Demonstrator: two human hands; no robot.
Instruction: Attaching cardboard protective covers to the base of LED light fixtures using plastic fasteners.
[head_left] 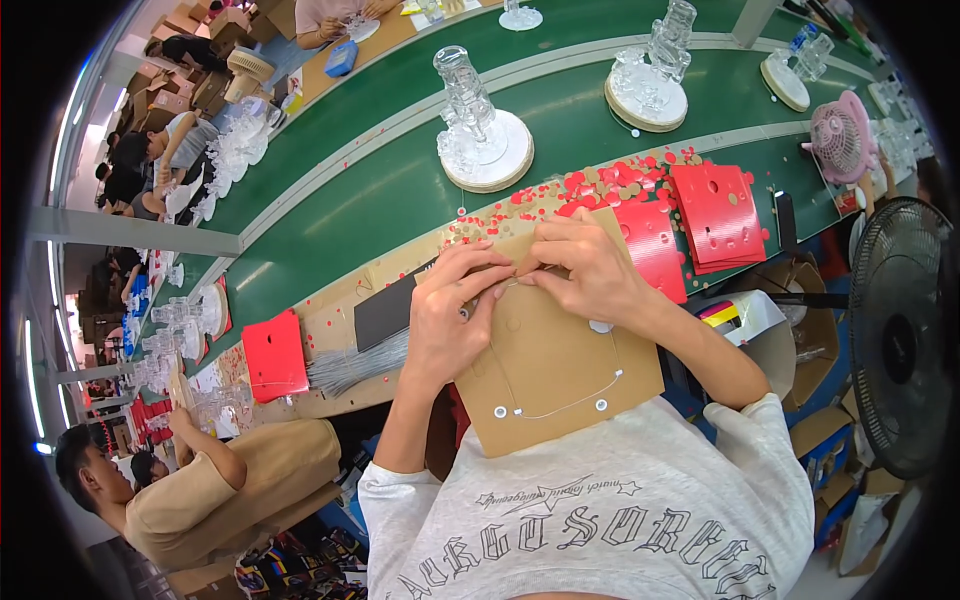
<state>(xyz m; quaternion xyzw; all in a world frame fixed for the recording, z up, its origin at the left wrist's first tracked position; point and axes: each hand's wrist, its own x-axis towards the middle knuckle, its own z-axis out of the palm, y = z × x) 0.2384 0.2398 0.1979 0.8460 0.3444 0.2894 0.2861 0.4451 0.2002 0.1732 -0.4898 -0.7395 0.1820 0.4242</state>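
A brown cardboard sheet (560,370) leans against my body at the table's edge. Thin pale wire (570,408) runs in a loop across its face, with small white round washers (601,405) near the lower corners. My left hand (450,310) is closed, thumb and fingertips pinching the wire near the sheet's upper middle. Right beside it, my right hand (585,265) pinches the wire too, fingertips almost meeting the left ones. The exact wire ends between the fingers are too small to make out.
Red punched sheets (715,215) are stacked at the right, with red and brown discs (600,185) scattered behind the cardboard. A bundle of grey wires (360,365) and another red stack (275,357) lie left. Clear ornaments on white round bases (487,150) stand on the green conveyor (350,215). A black fan (900,340) stands right.
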